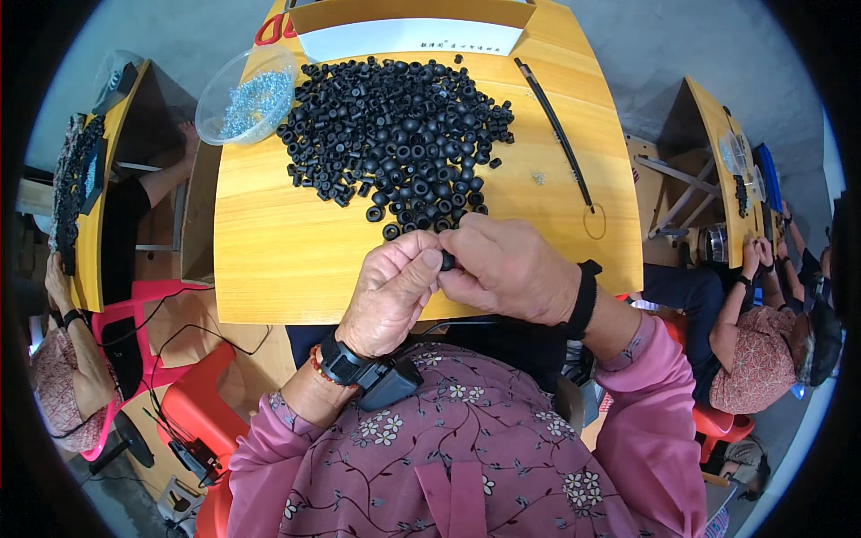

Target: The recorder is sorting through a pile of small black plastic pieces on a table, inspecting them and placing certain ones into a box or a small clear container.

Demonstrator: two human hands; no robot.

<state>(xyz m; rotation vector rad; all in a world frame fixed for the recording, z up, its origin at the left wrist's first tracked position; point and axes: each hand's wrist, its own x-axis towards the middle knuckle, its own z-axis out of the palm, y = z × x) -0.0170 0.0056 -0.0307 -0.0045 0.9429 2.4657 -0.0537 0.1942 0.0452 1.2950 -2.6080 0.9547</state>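
Note:
Close together at the near edge of the table, my two hands meet over one small round black rubber cap (pixel 447 261). My left hand (pixel 395 285) pinches it between thumb and fingers. My right hand (pixel 507 269) is closed at the same cap, its fingertips pressed against it and partly hiding it. Just beyond my fingers spreads a large pile of small black caps and plugs (pixel 395 125), some domed with a hole, others short and cylindrical.
A clear round tub (pixel 208 108) of small clear bluish pieces stands left of the pile. Behind are a white-sided box (pixel 413 40) and red scissor handles (pixel 269 30). At right lies a thin black rod (pixel 554 125) with a loop. Other people sit at tables on both sides.

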